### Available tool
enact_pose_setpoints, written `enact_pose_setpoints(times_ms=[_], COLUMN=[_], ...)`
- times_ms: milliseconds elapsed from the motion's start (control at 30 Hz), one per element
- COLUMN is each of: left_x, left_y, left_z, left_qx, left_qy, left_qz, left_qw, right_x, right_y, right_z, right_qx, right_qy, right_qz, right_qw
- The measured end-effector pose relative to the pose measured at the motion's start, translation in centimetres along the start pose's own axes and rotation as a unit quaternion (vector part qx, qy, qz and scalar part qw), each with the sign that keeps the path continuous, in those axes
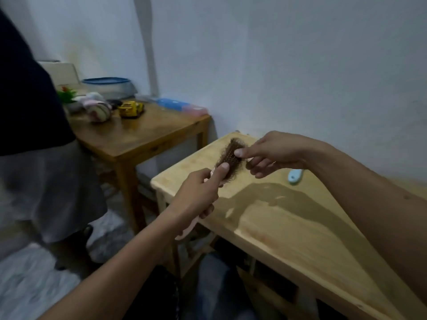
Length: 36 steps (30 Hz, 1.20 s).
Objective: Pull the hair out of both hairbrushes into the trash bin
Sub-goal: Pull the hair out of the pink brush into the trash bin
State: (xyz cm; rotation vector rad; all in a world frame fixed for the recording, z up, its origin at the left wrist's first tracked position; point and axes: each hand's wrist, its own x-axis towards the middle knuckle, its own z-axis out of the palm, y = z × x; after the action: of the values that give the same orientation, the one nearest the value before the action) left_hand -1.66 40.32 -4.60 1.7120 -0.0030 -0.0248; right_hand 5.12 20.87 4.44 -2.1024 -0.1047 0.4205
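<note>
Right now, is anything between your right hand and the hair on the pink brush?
Nothing visible. The right hand is already at the hair on the pink brush, which the left hand holds by its handle. No trash bin is in view.

Single head-worn wide-angle view, looking forward and down, close over a pale wooden table (288, 227), wall behind
</note>
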Motion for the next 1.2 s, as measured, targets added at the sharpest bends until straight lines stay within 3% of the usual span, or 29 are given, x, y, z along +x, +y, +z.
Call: enact_pose_setpoints(times_ms=[200, 367, 467, 767, 1000, 1133, 1200], left_x=[-3.2, -6.1, -8.0, -14.5, -18.5, -17.7, -16.9], left_y=[-3.7, -7.2, -9.7, -16.6, -19.8, -20.2, -20.1], left_z=[-8.9, -13.9, -15.7, -20.1, -22.7, -22.0, -21.5], left_qx=[0.123, 0.092, 0.091, 0.153, 0.114, 0.12, 0.158], left_qy=[0.136, 0.193, 0.22, 0.262, 0.3, 0.295, 0.289], left_qz=[0.005, -0.027, -0.065, -0.169, -0.257, -0.256, -0.245], left_qw=[0.983, 0.976, 0.969, 0.938, 0.912, 0.913, 0.912], right_x=[2.4, 4.3, 5.4, 9.0, 11.1, 10.4, 9.8], right_y=[-4.2, -5.8, -5.1, 1.5, 5.4, 5.2, 4.6], right_z=[9.7, 17.1, 21.1, 30.1, 31.4, 33.1, 34.0], right_qx=[-0.085, -0.088, -0.071, 0.05, 0.042, -0.07, -0.064], right_qy=[-0.042, -0.031, -0.041, -0.181, -0.153, -0.207, -0.222], right_qz=[-0.113, -0.159, -0.145, 0.0, 0.091, 0.07, 0.038], right_qw=[0.989, 0.983, 0.986, 0.982, 0.983, 0.973, 0.972])
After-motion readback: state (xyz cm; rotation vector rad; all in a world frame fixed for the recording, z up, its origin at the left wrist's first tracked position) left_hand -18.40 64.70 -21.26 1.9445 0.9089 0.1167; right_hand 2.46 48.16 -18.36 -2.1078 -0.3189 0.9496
